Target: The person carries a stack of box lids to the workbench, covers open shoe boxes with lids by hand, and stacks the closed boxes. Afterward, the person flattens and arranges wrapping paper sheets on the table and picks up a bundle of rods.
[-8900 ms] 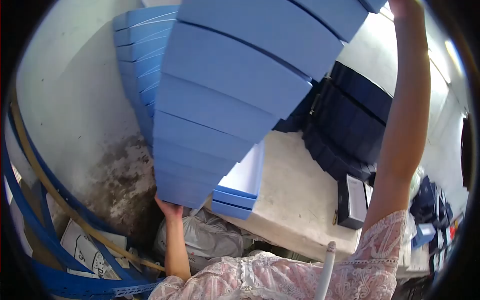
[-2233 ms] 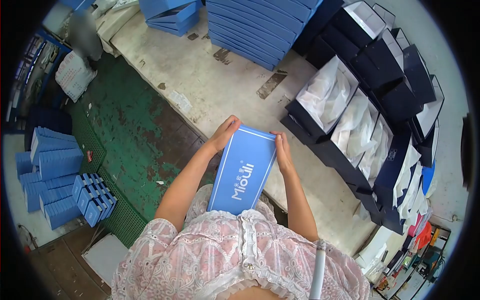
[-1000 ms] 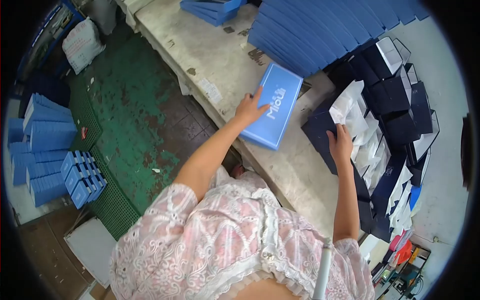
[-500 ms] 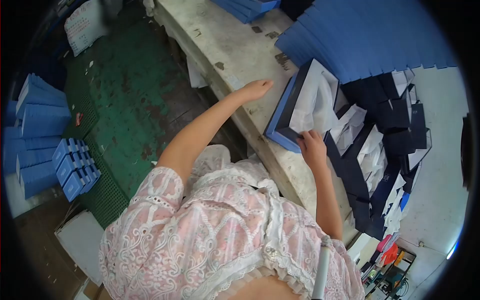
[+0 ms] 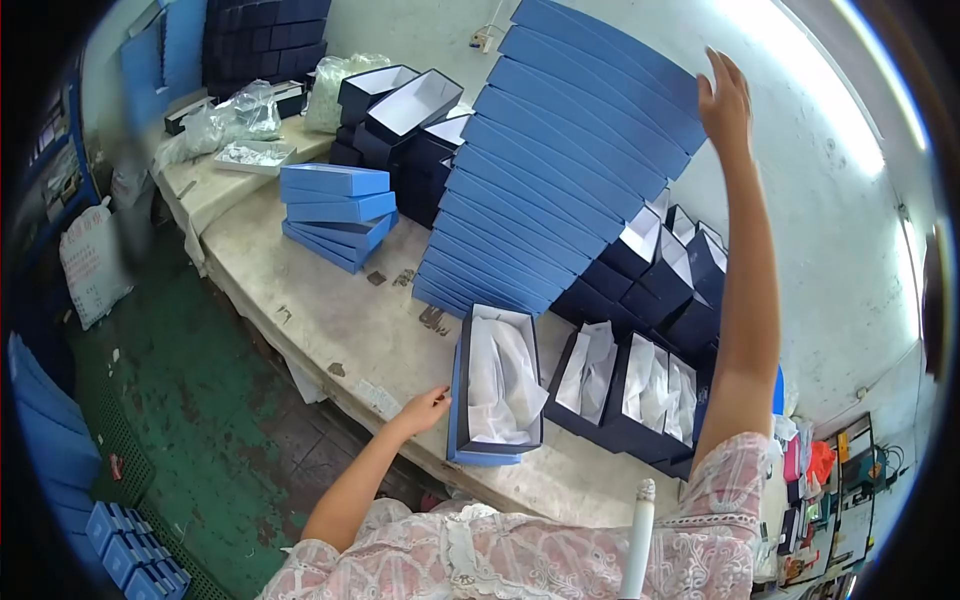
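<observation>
In front of me an open dark navy box (image 5: 462,400) stands on a blue lid (image 5: 485,459), with white tissue paper (image 5: 500,375) bunched inside it. My left hand (image 5: 426,411) is just left of this box, its fingers curled and nothing visible in them. High on the right, my right hand (image 5: 728,98) reaches to the top of a tall leaning stack of blue lids (image 5: 560,150). Its thumb and fingers are apart, close to the end of the uppermost lid.
More tissue-lined dark boxes (image 5: 612,425) stand right of the box, with dark boxes (image 5: 655,280) piled behind. A short pile of blue lids (image 5: 340,210) and plastic bags (image 5: 235,118) sit farther along the worktable (image 5: 300,290). Blue boxes (image 5: 130,550) are low at the left.
My right hand has left the front end of the tissue-filled box and risen to the tall stack's top. My left hand remains beside the box. The view has tilted up.
</observation>
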